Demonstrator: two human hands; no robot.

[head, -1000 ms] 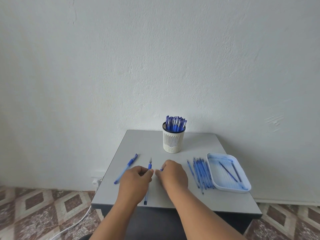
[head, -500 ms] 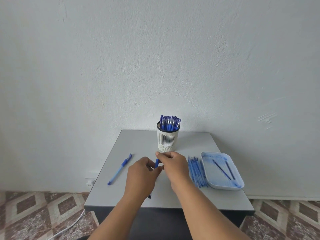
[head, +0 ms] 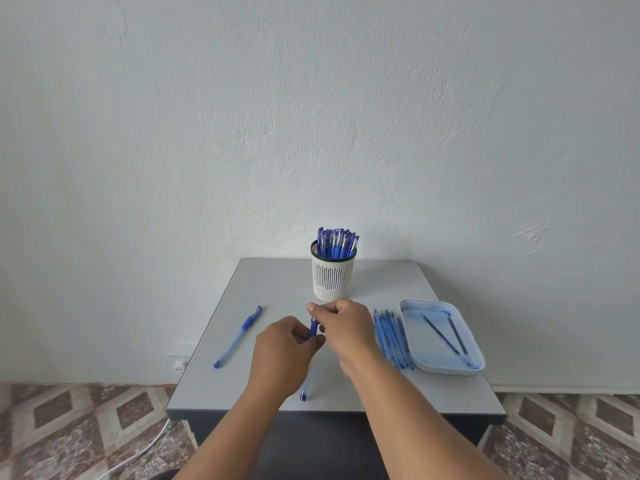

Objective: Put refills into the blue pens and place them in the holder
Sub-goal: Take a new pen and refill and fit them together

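A blue pen [head: 313,329] stands nearly upright between my hands at the table's middle. My left hand [head: 282,355] grips its barrel, and its lower end [head: 304,393] shows below my wrist. My right hand [head: 341,323] pinches the pen's top end. Just behind them stands the white slotted holder [head: 333,280], packed with several capped blue pens [head: 337,244]. A row of several blue pen barrels [head: 391,337] lies right of my right hand. Two dark refills [head: 445,332] lie in the white tray [head: 412,327].
One capped blue pen [head: 239,336] lies diagonally on the left part of the grey table [head: 277,282]. The wall rises directly behind the table. A white cable [head: 138,452] and a socket [head: 178,363] are on the left, by the patterned floor.
Both hands have lifted the pen from lying flat on the table to nearly upright. My right hand has moved up to the pen's top end, close to the holder.
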